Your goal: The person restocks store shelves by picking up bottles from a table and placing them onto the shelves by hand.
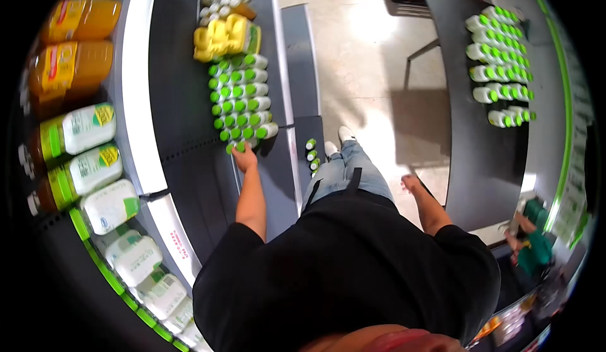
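My left hand (pixel 245 158) reaches onto the dark shelf at the left, its fingers closed around the green cap of a white bottle (pixel 241 146). That bottle stands at the near end of a block of white bottles with green caps (pixel 243 93), packed in close rows. My right hand (pixel 410 182) hangs by my right side over the floor, fingers loosely bent and apart, holding nothing.
Yellow jugs (pixel 228 35) stand behind the bottle block. Several green-capped bottles (pixel 312 153) sit low beside my shoes. More stand on a dark shelf (pixel 464 118) at the right. Large juice bottles (pixel 79 68) line the far left. A person in green (pixel 535 251) is at lower right.
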